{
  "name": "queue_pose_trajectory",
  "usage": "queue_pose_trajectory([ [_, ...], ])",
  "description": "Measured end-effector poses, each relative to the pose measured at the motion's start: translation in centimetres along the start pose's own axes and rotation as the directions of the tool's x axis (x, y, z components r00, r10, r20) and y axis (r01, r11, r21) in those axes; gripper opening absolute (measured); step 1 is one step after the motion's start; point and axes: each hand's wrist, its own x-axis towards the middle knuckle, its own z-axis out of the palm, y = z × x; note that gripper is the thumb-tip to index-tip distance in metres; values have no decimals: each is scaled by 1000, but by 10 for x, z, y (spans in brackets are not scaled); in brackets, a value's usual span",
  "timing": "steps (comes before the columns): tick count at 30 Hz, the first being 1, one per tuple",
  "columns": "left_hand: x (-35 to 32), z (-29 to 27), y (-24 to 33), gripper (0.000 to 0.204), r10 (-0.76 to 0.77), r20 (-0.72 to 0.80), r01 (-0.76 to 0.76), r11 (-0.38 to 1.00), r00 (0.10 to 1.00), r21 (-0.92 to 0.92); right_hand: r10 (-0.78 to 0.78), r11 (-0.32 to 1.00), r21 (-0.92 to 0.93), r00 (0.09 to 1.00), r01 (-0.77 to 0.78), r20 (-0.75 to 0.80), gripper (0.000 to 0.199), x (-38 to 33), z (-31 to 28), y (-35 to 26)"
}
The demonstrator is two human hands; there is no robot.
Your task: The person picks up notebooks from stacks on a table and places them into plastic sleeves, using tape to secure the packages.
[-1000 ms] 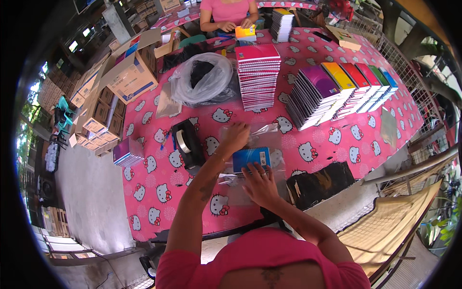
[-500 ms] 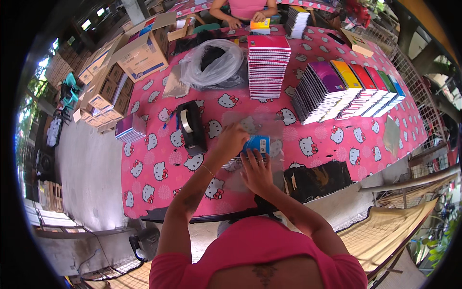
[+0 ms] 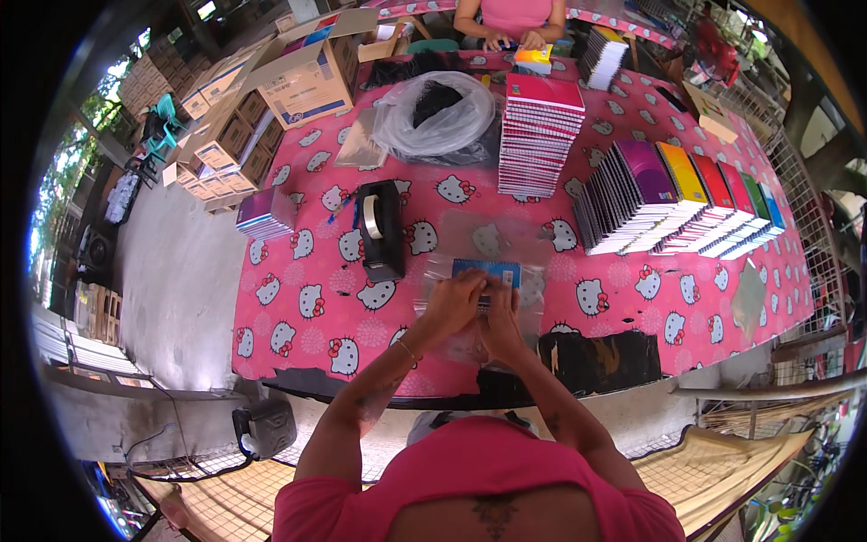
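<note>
A blue spiral notebook (image 3: 492, 268) lies flat in front of me, on or inside a clear plastic sheet or bag (image 3: 531, 298); which of the two I cannot make out. At the notebook's near edge, my left hand (image 3: 456, 303) has its fingers curled in a pinch on the plastic. Close beside it on the right, my right hand (image 3: 501, 323) rests with stretched fingers against the lower part of the notebook and the plastic. Both sets of fingertips partly cover the notebook. To the left stands a black tape dispenser (image 3: 381, 230) with a roll of tape.
A tall stack of red notebooks (image 3: 542, 135) and rows of coloured notebooks (image 3: 673, 194) stand beyond and right. Left are a small notebook stack (image 3: 266, 214) and cardboard boxes (image 3: 307, 86). A plastic bundle (image 3: 433, 117) lies behind; across the table, a person's hands (image 3: 515, 41) handle a notebook.
My left hand has come down from the notebook's upper left to its near edge. The right hand's spread fingers have drawn closer together and lower. The whole view has shifted slightly.
</note>
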Motion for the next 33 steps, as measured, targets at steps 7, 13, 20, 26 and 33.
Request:
queue_pose_trajectory([
  [7, -26, 24, -11, 48, 168, -85, -141, 956, 982, 257, -287, 779, -590, 957, 213, -32, 63, 6, -43, -41],
  [13, -41, 1, 5, 45, 52, -160, -5, 960, 986, 281, -277, 701, -656, 954, 281, 113, 45, 6, -34, 12],
  [20, -56, -100, -108, 27, -803, -200, 577, 553, 561, -601, -304, 741, -608, 950, 284, 73, 49, 3, -37, -1],
  [26, -56, -85, -99, 21, -773, -212, 212, 408, 598, -888, -287, 764, -582, 955, 277, 77, 47, 3, -41, 8],
  [33, -85, -66, -119, 16, -677, -484, 647, 716, 554, -260, -326, 803, -497, 941, 328, 95, 43, 6, -39, 6],
])
